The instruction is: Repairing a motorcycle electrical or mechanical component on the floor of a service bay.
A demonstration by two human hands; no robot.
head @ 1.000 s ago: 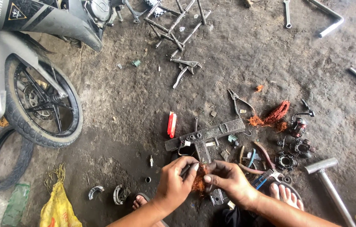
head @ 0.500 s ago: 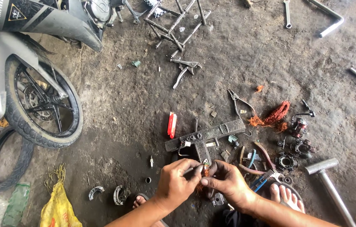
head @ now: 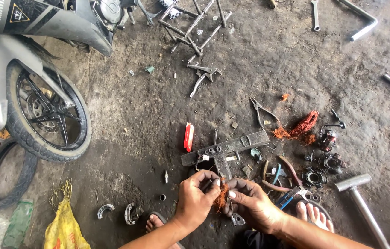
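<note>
Coppery, frizzy wire tuft (head: 222, 198) is pinched between left hand (head: 196, 197) and right hand (head: 251, 206) above gritty concrete floor (head: 126, 110).

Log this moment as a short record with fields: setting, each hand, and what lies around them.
setting: dirt workshop floor
left hand: fingers pinch orange copper wire
right hand: fingers grip the same wire from the other side
ahead of hands: grey metal bar, red flat object
right side: hammer, pliers
left side: motorcycle wheel, yellow bag
</note>
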